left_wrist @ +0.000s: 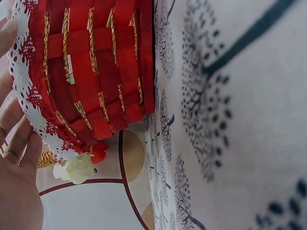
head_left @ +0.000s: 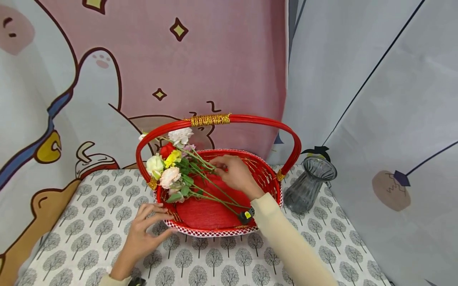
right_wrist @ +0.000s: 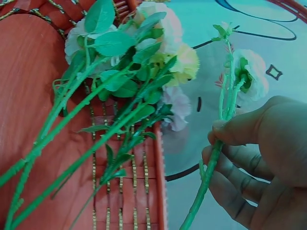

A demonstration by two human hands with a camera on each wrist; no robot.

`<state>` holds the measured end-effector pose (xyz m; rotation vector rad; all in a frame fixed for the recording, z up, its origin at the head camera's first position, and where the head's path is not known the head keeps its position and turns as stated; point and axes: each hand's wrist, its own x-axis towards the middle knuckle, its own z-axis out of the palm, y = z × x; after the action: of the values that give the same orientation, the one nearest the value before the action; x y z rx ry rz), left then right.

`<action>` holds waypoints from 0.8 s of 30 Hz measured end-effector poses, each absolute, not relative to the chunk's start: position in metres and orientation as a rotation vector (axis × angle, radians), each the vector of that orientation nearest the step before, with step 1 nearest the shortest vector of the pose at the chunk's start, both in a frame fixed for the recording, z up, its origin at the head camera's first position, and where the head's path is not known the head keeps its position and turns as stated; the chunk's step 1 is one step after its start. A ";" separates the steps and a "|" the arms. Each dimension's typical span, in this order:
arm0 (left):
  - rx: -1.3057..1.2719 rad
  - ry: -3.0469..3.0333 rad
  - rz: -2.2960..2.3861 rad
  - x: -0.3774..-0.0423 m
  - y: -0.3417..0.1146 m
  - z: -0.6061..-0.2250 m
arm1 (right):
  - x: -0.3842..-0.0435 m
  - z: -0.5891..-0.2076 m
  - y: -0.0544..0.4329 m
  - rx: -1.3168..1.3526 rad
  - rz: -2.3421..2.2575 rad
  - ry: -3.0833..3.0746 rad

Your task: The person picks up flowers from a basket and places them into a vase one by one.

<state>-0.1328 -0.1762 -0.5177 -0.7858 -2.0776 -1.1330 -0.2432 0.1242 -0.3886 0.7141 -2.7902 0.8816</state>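
Observation:
A red woven basket (head_left: 214, 232) with a white lace rim and a tall arched handle stands on the table. My right hand (head_left: 234, 174) is over its inside, pinching the green stem of a white flower (right_wrist: 252, 79) between thumb and fingers. That bloom stands at the left, by the handle. Below it, a cream rose (head_left: 155, 165), a yellow flower (head_left: 173, 158), a peach flower (head_left: 170, 177) and a red flower (head_left: 166, 151) lean on the basket's left side, stems slanting right. Extended fingers of my left hand (head_left: 144, 230) are at the front-left rim, close against the lace (left_wrist: 21, 81).
A grey glass vase (head_left: 304, 190) stands right of the basket, beside its handle. The tablecloth (head_left: 184, 260) has a tree print. Behind hangs a pink and white cartoon curtain (head_left: 222, 59). A small black object (head_left: 246, 216) lies at the stem ends, near my right sleeve.

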 end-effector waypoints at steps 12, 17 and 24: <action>-0.783 -2.083 -1.123 -0.131 -0.176 -0.517 | -0.224 -0.370 0.142 0.709 0.852 -2.692; -0.777 -2.088 -1.125 -0.131 -0.176 -0.516 | -0.215 -0.362 0.149 0.700 0.826 -2.684; -0.779 -2.083 -1.126 -0.130 -0.176 -0.516 | -0.202 -0.358 0.163 0.708 0.786 -2.646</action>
<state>-0.1302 -0.1756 -0.5165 -0.7794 -2.0835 -1.1262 -0.2020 0.1628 -0.3576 0.7081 -2.6462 0.7864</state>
